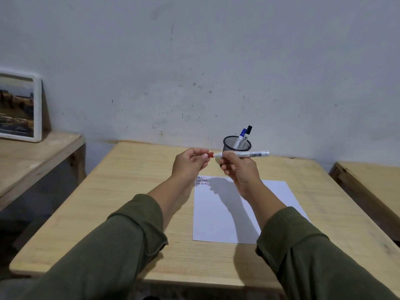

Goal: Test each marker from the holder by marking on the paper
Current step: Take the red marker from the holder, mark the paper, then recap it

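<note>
My right hand (pixel 239 169) grips a white marker (pixel 257 154) held level above the table, its tip pointing left. My left hand (pixel 190 162) pinches the marker's red cap (pixel 210 154) right at that tip; whether cap and tip touch is unclear. Behind the hands stands a black mesh holder (pixel 229 142) with a blue-capped marker (pixel 242 135) and a black-capped marker (pixel 249 129) upright in it. A white paper (pixel 220 221) lies on the wooden table (pixel 121 208) below my hands, with rows of short red and dark strokes (pixel 201 181) in its far left corner.
A framed picture (pixel 19 107) leans against the wall on a lower wooden bench (pixel 32 156) to the left. Another wooden table (pixel 372 180) sits at the right. The grey wall (pixel 194 72) rises just behind the holder.
</note>
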Demonstrator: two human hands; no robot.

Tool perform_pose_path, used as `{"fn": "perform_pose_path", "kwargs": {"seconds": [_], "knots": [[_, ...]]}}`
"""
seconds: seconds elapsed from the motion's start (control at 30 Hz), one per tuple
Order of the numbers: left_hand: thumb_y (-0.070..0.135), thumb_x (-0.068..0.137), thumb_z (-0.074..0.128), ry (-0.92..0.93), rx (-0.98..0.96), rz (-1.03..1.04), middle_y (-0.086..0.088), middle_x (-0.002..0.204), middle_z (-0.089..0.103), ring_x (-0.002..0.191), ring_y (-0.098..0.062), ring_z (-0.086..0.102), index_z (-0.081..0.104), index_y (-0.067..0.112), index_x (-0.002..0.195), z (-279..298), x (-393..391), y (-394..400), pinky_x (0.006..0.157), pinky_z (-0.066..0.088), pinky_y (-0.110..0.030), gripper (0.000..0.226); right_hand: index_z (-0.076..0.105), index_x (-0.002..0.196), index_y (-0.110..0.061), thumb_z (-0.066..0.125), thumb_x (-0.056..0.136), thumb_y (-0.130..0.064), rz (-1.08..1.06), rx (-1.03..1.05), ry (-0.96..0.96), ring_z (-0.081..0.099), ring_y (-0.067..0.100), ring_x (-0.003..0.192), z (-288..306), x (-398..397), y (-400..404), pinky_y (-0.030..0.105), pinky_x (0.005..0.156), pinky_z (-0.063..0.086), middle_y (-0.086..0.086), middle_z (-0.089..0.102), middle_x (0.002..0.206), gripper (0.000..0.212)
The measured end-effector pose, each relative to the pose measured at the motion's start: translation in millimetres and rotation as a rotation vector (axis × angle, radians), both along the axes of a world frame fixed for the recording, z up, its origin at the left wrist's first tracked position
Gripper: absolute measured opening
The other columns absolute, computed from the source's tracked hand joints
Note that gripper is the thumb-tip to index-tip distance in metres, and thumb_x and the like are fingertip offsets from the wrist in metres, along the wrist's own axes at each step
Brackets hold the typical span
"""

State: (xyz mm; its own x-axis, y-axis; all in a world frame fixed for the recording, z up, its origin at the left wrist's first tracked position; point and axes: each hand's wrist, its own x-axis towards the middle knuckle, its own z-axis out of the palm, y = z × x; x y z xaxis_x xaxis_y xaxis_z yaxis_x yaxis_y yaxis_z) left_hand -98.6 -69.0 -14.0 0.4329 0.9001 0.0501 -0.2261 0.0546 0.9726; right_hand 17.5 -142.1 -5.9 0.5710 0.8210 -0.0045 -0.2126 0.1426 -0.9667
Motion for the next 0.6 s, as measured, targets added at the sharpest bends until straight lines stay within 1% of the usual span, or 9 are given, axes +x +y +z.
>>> {"fn": "perform_pose_path", "kwargs": {"seconds": [0.07,0.17,0.33,0.4,0.47,0.53,0.6], "knots": [[0.003,0.088,0.057,0.023,0.03,-0.023,-0.003,0.08,0.067,0.075,-0.006,0.063,0.064,0.014,0.088,0.8,-1.1,-0.3,0.076,0.054,-0.011,0.013,0.067,0.076,-0.007,0.061,0.086,-0.009,0.033,0.0,-0.035,0.051,0.012,0.051,3.7,-1.7,-1.8,0.018,0.048,0.04,0.007,0.061,0.066,0.012],[0.005,0.087,0.06,0.056,0.047,-0.042,-0.003,0.078,0.067,0.073,-0.007,0.064,0.065,0.014,0.087,4.6,-2.4,-1.2,0.079,0.055,-0.014,0.011,0.064,0.082,-0.005,0.06,0.086,-0.006,0.09,0.025,-0.046,0.051,0.013,0.051,9.2,-2.6,-2.9,0.018,0.047,0.04,0.006,0.06,0.064,0.006],[0.004,0.085,0.062,0.051,0.047,-0.068,-0.004,0.079,0.068,0.074,-0.01,0.065,0.066,0.009,0.089,11.5,-5.6,-3.8,0.076,0.055,-0.014,0.008,0.066,0.087,0.001,0.06,0.085,-0.008,0.14,0.016,-0.091,0.05,0.014,0.053,13.0,0.9,-5.2,0.019,0.049,0.04,0.009,0.058,0.067,0.011],[0.004,0.084,0.063,0.064,0.075,-0.05,-0.003,0.078,0.069,0.074,-0.012,0.065,0.067,0.011,0.085,13.4,-5.6,-5.8,0.08,0.056,-0.019,0.009,0.066,0.085,0.002,0.059,0.086,-0.007,0.142,0.026,-0.062,0.049,0.014,0.053,14.1,0.4,-5.6,0.018,0.049,0.041,0.008,0.057,0.064,0.011],[0.004,0.083,0.064,0.082,0.109,-0.015,-0.001,0.077,0.069,0.073,-0.013,0.065,0.067,0.015,0.081,15.4,-5.6,-7.9,0.084,0.055,-0.025,0.011,0.066,0.079,-0.001,0.058,0.087,-0.007,0.142,0.044,-0.016,0.049,0.012,0.051,14.4,-1.4,-5.5,0.018,0.049,0.041,0.006,0.055,0.06,0.013],[0.006,0.082,0.065,0.124,0.157,0.025,0.0,0.075,0.069,0.073,-0.015,0.066,0.067,0.019,0.077,18.1,-6.1,-10.2,0.086,0.054,-0.029,0.014,0.065,0.075,-0.003,0.058,0.088,-0.007,0.137,0.057,0.024,0.048,0.012,0.05,13.6,-3.5,-4.8,0.018,0.049,0.04,0.006,0.054,0.059,0.015],[0.009,0.081,0.067,0.18,0.206,0.065,0.001,0.075,0.069,0.074,-0.017,0.067,0.066,0.023,0.075,19.7,-6.7,-13.2,0.084,0.054,-0.029,0.015,0.063,0.077,-0.003,0.058,0.088,-0.007,0.129,0.055,0.049,0.048,0.012,0.05,12.3,-5.5,-4.4,0.018,0.048,0.041,0.007,0.053,0.06,0.013]]}}
